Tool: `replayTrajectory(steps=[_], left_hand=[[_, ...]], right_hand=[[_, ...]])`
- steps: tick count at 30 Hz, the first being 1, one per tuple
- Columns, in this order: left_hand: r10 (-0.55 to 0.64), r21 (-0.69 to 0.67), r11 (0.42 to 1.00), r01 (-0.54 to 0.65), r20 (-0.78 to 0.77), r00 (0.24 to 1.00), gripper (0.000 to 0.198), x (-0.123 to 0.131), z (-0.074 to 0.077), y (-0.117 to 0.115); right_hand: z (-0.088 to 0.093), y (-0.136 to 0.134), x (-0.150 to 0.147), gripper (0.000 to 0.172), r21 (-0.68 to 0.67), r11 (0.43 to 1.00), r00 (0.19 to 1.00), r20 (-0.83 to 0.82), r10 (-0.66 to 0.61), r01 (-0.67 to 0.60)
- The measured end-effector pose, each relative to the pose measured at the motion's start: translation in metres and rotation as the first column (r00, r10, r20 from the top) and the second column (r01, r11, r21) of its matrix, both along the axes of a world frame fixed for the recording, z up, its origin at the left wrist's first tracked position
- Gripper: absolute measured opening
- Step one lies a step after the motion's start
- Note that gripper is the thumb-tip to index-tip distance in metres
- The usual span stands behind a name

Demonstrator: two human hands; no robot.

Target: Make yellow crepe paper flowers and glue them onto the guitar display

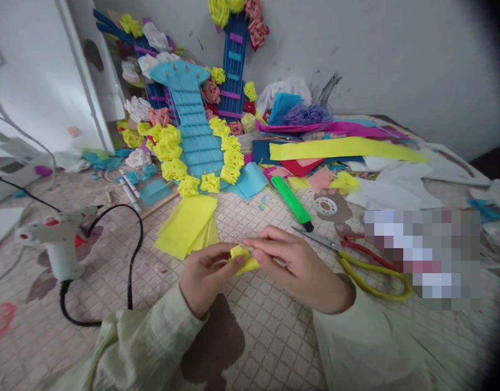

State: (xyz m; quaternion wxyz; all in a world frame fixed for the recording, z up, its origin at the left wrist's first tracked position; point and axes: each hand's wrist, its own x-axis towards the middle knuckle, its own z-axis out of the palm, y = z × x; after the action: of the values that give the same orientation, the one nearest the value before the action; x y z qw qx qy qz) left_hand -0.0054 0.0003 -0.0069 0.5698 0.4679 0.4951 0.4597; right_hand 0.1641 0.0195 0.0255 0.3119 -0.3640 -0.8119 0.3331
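Between my two hands is a small piece of yellow crepe paper (pixel 250 265), partly rolled or folded. My left hand (pixel 209 271) pinches it from the left with the thumb on top. From the right, my right hand (pixel 288 263) closes thumb and fingers at the paper's upper edge; a thin pale tip shows by the fingers, too small to name. Just behind my left hand lies a fanned stack of yellow paper sheets (pixel 187 225). Further back stands a light-blue guitar-like shape (pixel 197 127) with strings, edged with yellow paper flowers (pixel 168 149).
A white glue gun (pixel 60 239) with a looping black cord stands at left. To the right are a green utility knife (pixel 291 201), scissors (pixel 356 260) with red and yellow handles, and a white tape ring (pixel 325 205). Coloured paper strips (pixel 348 149) pile up behind; one right-hand patch is pixelated.
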Motion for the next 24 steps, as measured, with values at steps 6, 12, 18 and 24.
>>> replayTrajectory(steps=[6, 12, 18, 24], left_hand=[[-0.029, 0.097, 0.995, 0.028, 0.004, 1.000, 0.017, -0.002, -0.008, -0.004], [-0.042, 0.145, 0.988, 0.052, -0.067, 0.997, 0.014, -0.001, -0.004, -0.006], [-0.005, 0.103, 0.995, 0.008, -0.029, 1.000, 0.008, 0.000, -0.001, -0.005], [0.014, 0.101, 0.995, -0.012, -0.025, 1.000, 0.009, 0.000, 0.005, -0.004]], right_hand=[[-0.007, 0.001, -0.003, 0.018, -0.004, 0.996, 0.995, -0.045, -0.085, 0.085], [-0.010, 0.002, -0.006, 0.014, 0.141, 0.981, 0.983, -0.146, -0.111, 0.132], [-0.014, 0.000, -0.007, 0.015, 0.286, 0.941, 0.979, -0.152, -0.139, 0.178], [-0.013, -0.003, -0.009, 0.015, 0.312, 0.934, 0.983, -0.116, -0.143, 0.173]])
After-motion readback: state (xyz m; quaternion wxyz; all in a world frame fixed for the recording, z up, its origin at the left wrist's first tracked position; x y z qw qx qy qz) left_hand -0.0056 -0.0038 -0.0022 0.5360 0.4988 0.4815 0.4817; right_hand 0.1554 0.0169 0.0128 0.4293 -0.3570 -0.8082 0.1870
